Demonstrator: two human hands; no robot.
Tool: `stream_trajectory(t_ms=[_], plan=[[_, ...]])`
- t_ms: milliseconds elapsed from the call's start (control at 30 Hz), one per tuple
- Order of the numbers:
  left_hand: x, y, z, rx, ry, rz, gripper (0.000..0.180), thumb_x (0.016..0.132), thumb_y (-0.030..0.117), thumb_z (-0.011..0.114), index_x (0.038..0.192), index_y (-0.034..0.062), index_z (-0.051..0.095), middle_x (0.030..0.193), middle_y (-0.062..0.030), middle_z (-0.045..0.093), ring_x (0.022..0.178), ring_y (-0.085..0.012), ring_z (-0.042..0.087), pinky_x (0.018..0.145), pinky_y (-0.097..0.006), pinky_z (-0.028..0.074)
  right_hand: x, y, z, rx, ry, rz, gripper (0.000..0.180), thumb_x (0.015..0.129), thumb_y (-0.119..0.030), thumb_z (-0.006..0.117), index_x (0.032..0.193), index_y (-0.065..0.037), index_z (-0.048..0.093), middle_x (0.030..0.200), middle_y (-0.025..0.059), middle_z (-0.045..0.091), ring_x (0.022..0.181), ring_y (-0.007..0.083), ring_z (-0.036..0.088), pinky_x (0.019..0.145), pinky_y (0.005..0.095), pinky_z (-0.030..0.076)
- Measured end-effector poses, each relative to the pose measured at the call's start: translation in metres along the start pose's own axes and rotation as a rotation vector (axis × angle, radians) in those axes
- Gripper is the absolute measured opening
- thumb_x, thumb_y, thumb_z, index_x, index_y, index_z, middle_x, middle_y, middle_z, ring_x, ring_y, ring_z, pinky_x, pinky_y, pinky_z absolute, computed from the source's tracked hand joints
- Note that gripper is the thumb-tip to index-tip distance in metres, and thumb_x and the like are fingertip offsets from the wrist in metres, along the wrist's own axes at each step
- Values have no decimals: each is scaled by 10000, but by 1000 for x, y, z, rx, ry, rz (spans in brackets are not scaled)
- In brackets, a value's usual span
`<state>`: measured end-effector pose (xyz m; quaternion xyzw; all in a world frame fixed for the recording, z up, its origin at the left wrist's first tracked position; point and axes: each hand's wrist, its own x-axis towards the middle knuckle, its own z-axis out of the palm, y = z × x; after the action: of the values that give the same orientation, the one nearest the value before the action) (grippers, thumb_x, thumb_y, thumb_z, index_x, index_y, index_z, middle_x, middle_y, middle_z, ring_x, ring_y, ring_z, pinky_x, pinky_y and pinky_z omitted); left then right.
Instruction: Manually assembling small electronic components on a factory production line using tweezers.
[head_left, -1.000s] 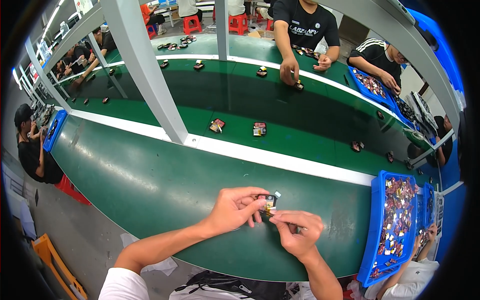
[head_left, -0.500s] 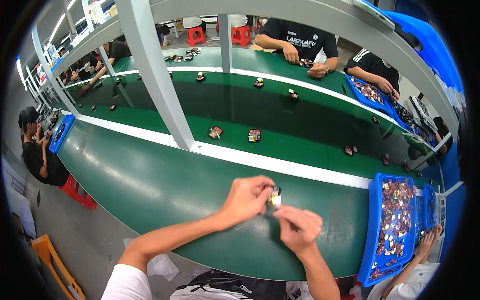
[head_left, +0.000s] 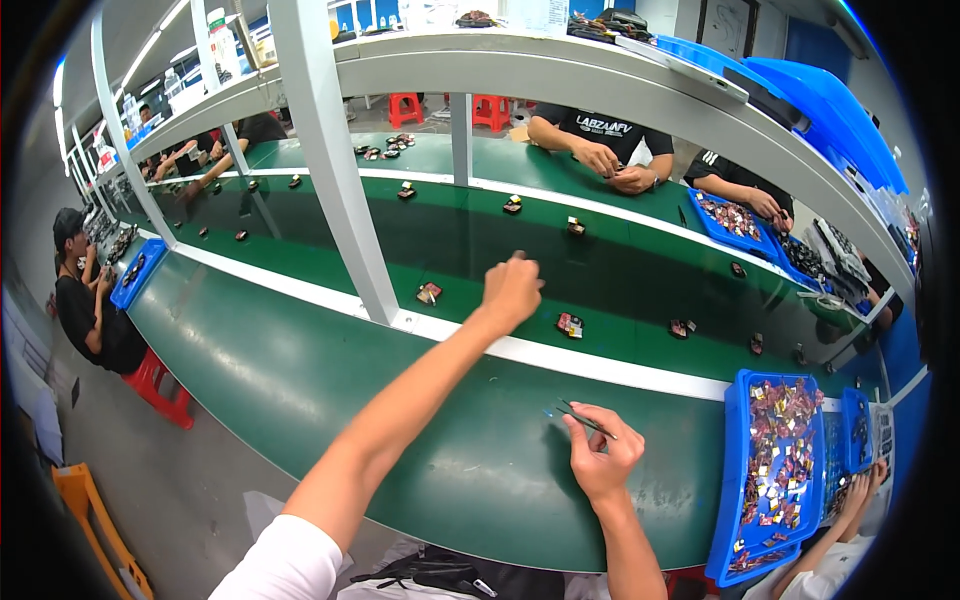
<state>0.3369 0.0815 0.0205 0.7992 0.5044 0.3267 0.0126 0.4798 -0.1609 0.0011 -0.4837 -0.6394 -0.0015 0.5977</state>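
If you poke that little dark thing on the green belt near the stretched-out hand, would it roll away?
Probably not. The small dark part with red and yellow bits looks flat and squat on the green conveyor belt, so a poke would likely slide it, not roll it. It seems light for its size. The left hand is near it; the right hand holds thin metal tweezers.

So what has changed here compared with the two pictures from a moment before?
The left hand has left the right hand and reached forward over the green belt; the small part both hands held earlier can no longer be made out in it. The right hand stayed near the table edge, keeping the tweezers in its fingers. The blue tray stays at the right.
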Motion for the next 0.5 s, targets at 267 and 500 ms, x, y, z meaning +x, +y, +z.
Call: stream_trajectory(t_ms=[267, 500], plan=[[9, -36, -16, 169, -270, -191, 144, 740, 122, 708, 874, 110, 758, 972, -187, 739, 962, -377, 721, 843, -477, 585, 0, -7, -2, -30, -70, -50, 183, 736, 51, 810, 874, -32, 723, 885, 74, 765, 433, 85, 470, 419, 233, 344], [13, -43, -27, 98, -313, -284, 176, 736, 123, 762, 899, 59, 741, 977, -184, 741, 972, -361, 725, 827, -463, 585, 5, 1, -5, -19, -58, -67, 201, 720, 76, 800, 864, -25, 702, 878, 79, 763, 402, 106, 422, 405, 237, 301]])
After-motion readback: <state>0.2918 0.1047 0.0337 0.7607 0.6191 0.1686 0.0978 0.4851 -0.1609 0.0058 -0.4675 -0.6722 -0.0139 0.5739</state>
